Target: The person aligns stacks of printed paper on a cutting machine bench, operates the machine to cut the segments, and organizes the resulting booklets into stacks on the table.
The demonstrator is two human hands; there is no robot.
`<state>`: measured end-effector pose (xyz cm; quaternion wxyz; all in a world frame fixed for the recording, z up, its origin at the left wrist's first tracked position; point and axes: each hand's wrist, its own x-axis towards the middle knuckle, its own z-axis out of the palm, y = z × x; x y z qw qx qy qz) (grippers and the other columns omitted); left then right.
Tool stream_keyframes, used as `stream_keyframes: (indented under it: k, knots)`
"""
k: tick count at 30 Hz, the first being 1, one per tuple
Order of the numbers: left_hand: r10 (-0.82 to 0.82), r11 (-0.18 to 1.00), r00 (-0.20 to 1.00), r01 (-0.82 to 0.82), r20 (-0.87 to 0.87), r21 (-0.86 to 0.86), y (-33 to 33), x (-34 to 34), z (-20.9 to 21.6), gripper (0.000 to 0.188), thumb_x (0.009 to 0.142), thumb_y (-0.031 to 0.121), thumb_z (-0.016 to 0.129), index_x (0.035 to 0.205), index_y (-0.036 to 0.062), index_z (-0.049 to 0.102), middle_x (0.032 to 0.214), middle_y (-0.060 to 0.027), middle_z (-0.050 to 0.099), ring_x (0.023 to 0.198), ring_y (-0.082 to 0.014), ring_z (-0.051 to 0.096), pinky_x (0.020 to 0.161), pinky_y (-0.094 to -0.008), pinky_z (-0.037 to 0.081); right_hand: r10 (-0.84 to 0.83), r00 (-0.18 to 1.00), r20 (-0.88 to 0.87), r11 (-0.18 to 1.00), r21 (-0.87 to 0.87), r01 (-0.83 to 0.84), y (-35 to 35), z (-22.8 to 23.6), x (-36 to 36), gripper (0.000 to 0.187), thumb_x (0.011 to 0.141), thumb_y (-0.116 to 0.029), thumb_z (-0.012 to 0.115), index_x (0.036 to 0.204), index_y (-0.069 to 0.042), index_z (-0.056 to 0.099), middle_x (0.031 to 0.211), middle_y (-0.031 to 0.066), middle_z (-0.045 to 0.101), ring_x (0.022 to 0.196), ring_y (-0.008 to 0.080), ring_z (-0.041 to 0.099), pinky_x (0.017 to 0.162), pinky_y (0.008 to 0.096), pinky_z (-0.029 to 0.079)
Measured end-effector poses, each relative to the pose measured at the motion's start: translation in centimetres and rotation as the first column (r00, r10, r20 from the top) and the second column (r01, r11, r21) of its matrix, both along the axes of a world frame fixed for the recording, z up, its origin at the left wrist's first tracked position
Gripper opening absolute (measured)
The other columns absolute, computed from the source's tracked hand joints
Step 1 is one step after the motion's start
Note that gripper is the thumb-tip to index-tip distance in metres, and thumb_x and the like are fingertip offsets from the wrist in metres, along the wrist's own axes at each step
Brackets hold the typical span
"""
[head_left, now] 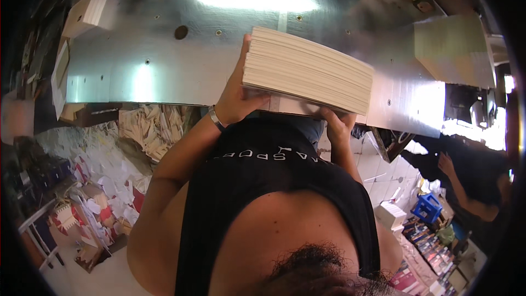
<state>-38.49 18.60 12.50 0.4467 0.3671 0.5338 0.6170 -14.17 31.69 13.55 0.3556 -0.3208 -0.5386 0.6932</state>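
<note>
A thick stack of cream paper (309, 68) is held up over the near edge of a shiny metal table (181, 77), its layered sheet edges facing me. My left hand (236, 101) grips the stack's left end, thumb along the lower edge and fingers up its side. At the lower right corner my right hand (338, 123) closes on the stack, thumb underneath; its other fingers are mostly hidden. The stack tilts down toward the right.
More paper stacks stand at the table's left (90, 13) and right (455, 49). Paper scraps (104, 159) heap on the left floor. To the right are a person in dark clothes (471, 175), a blue crate (426, 208) and piled books (430, 246).
</note>
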Motion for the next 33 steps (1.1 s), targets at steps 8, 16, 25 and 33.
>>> stream_keyframes:
  k: [8, 16, 25, 33]
  knots:
    - [-0.026, 0.998, 0.783, 0.057, -0.621, 0.029, 0.3, -2.3, 2.9, 0.032, 0.073, 0.012, 0.079, 0.104, 0.0086, 0.071, 0.104, -0.0106, 0.069, 0.104, -0.0304, 0.061, 0.095, -0.0389, 0.043, 0.058, 0.948, 0.312, 0.932, 0.324, -0.163, 1.5, 1.5, -0.7, 0.065, 0.069, -0.009, 0.079, 0.127, 0.001, 0.052, 0.127, 0.0176, 0.055, 0.115, 0.0260, 0.056, 0.099, 0.0371, 0.042]
    - [-0.227, 0.969, 0.453, 0.195, -0.862, -0.153, 1.8, -4.8, 3.1, 0.042, 0.068, 0.025, 0.084, 0.105, 0.0119, 0.070, 0.109, -0.0071, 0.068, 0.105, -0.0299, 0.061, 0.094, -0.0405, 0.044, 0.028, 0.911, 0.412, 0.744, 0.600, -0.295, 5.1, 3.7, -0.2, 0.091, 0.061, -0.019, 0.086, 0.137, -0.005, 0.038, 0.123, 0.0170, 0.056, 0.115, 0.0338, 0.055, 0.096, 0.0406, 0.043]
    - [-0.100, 0.982, 0.266, 0.180, -0.959, -0.052, 0.7, -7.3, 0.3, 0.056, 0.073, 0.042, 0.078, 0.117, 0.0103, 0.064, 0.120, -0.0111, 0.063, 0.117, -0.0348, 0.052, 0.112, -0.0530, 0.023, -0.012, 0.931, 0.364, 0.723, 0.646, -0.243, 4.9, 4.6, -0.8, 0.082, 0.062, -0.026, 0.086, 0.129, -0.005, 0.043, 0.115, 0.0166, 0.059, 0.112, 0.0352, 0.056, 0.094, 0.0421, 0.045]
    - [-0.088, 0.984, 0.329, 0.175, -0.940, -0.030, 1.6, -7.0, 0.0, 0.080, 0.064, 0.047, 0.083, 0.129, 0.0105, 0.054, 0.134, -0.0146, 0.050, 0.130, -0.0357, 0.040, 0.113, -0.0604, 0.014, 0.043, 0.969, 0.242, 0.755, 0.627, -0.190, 5.6, 4.6, -0.8, 0.103, 0.056, -0.029, 0.089, 0.140, 0.001, 0.036, 0.133, 0.0137, 0.047, 0.122, 0.0289, 0.047, 0.104, 0.0408, 0.035]
